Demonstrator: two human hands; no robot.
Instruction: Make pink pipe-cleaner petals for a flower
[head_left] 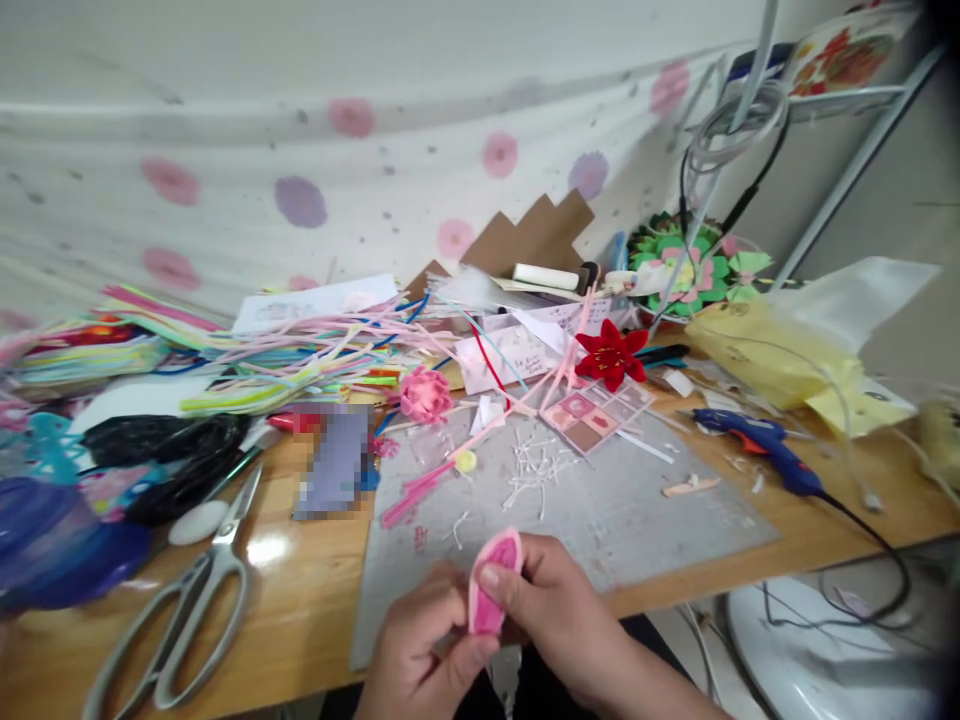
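Both my hands meet at the near edge of the wooden table point(315, 590), over the front of a grey cutting mat point(600, 510). My left hand point(424, 650) and my right hand point(555, 600) pinch a small pink petal-shaped piece point(491, 580) between their fingers and thumbs, held upright. My right thumb lies across the middle of the piece. Both hands are closed on it.
Large grey scissors point(187, 600) lie at the left on the table. A blue glue gun point(757, 445) with a black cord lies at the right. A red flower point(611, 355), a pink flower point(424, 392), coloured strips point(285, 350) and paper scraps crowd the back.
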